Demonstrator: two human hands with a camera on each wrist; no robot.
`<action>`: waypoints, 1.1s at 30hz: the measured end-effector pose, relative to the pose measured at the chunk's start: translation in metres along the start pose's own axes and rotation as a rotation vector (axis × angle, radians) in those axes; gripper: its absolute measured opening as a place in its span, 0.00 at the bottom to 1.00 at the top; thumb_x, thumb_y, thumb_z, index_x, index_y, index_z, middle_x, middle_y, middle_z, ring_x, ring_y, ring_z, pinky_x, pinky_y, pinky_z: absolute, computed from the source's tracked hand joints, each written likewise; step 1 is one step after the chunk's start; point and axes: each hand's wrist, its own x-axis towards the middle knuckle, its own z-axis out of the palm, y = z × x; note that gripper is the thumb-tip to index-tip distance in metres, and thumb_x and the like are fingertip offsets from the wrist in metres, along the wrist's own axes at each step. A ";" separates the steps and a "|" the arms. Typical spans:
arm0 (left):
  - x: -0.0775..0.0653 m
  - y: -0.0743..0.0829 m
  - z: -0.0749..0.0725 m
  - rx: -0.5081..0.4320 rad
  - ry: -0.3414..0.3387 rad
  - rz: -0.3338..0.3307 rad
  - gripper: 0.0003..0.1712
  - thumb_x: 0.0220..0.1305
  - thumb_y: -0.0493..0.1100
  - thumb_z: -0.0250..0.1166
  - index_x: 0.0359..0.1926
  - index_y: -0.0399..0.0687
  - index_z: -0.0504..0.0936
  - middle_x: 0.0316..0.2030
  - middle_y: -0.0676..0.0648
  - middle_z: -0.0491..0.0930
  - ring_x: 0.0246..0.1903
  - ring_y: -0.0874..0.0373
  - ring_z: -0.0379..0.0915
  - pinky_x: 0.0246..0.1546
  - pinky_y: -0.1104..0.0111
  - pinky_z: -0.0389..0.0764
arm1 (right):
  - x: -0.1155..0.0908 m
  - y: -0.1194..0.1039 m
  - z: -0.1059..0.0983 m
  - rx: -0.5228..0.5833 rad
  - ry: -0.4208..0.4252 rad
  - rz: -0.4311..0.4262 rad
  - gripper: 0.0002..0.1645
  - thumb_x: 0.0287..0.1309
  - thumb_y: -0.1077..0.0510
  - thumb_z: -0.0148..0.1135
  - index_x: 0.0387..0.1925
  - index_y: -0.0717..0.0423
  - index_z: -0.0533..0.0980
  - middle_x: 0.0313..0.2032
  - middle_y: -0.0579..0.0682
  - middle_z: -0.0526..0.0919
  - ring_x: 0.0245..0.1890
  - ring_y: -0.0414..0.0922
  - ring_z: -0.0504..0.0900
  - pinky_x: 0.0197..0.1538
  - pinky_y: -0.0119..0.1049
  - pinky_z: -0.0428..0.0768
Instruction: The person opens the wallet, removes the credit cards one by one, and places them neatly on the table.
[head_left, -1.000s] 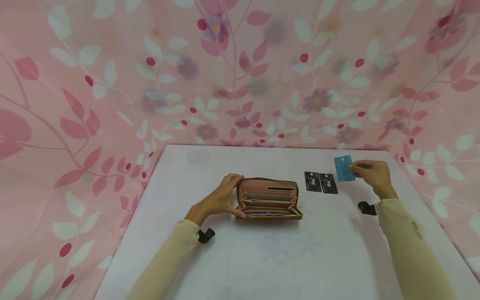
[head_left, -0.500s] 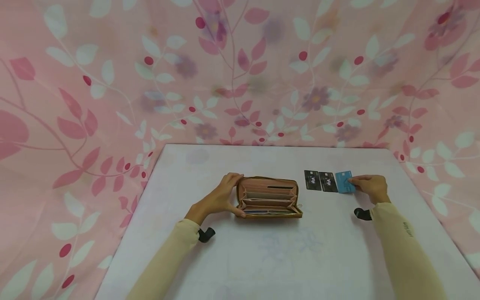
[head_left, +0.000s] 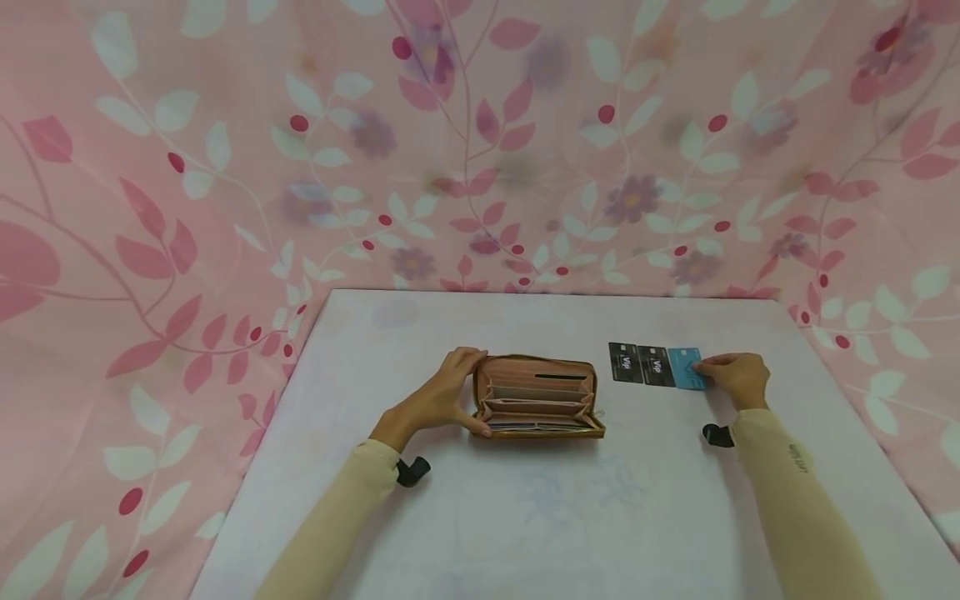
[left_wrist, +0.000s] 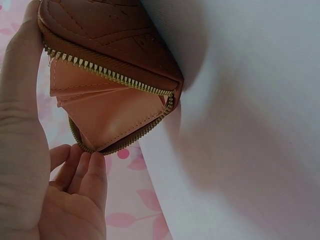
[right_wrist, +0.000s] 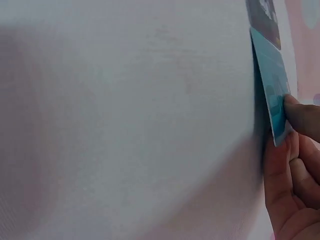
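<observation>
A brown zip-around wallet (head_left: 536,397) stands unzipped on the white table, its pink pleated compartments facing the head camera. My left hand (head_left: 438,396) holds its left end, thumb at the lower edge and fingers at the upper one. In the left wrist view the wallet's brass zipper teeth (left_wrist: 115,77) run around the gaping side. To the right, my right hand (head_left: 737,377) pinches the right edge of a blue card (head_left: 684,367) between thumb and fingers. In the right wrist view the blue card (right_wrist: 272,82) tilts slightly, its near end raised off the table.
Two black VIP cards, a left one (head_left: 625,362) and a right one (head_left: 656,366), lie side by side just left of the blue card. A pink floral cloth (head_left: 480,167) hangs behind the white table (head_left: 525,517). Each wrist carries a small black camera.
My right hand has brought the blue card down and toward me, then slightly left, in line beside the black cards. The left hand and wallet have stayed in place.
</observation>
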 end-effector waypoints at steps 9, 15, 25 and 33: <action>0.001 0.002 0.000 -0.003 0.005 0.005 0.74 0.32 0.74 0.75 0.75 0.43 0.52 0.67 0.45 0.55 0.65 0.54 0.51 0.62 0.58 0.66 | -0.011 -0.016 0.007 -0.174 0.052 -0.205 0.23 0.56 0.53 0.70 0.40 0.74 0.81 0.44 0.71 0.80 0.49 0.65 0.71 0.54 0.62 0.65; -0.001 0.002 -0.001 0.007 0.005 -0.002 0.74 0.32 0.73 0.76 0.75 0.44 0.52 0.67 0.45 0.54 0.65 0.53 0.51 0.62 0.58 0.67 | -0.027 -0.057 0.026 -0.221 0.122 -0.450 0.12 0.56 0.63 0.67 0.38 0.71 0.82 0.37 0.67 0.83 0.39 0.62 0.79 0.40 0.56 0.77; -0.002 0.004 -0.001 0.003 0.004 0.006 0.74 0.32 0.72 0.76 0.75 0.43 0.52 0.67 0.45 0.54 0.65 0.54 0.50 0.63 0.59 0.66 | -0.089 -0.153 0.063 -0.109 0.082 -0.878 0.05 0.56 0.64 0.68 0.34 0.64 0.85 0.28 0.56 0.86 0.27 0.51 0.83 0.31 0.48 0.81; -0.001 0.005 -0.002 0.002 0.001 0.003 0.74 0.32 0.71 0.77 0.75 0.43 0.52 0.66 0.46 0.54 0.65 0.55 0.50 0.63 0.59 0.65 | -0.125 -0.175 0.094 -0.219 -0.177 -0.995 0.04 0.55 0.64 0.71 0.34 0.58 0.87 0.32 0.50 0.86 0.30 0.42 0.83 0.33 0.38 0.82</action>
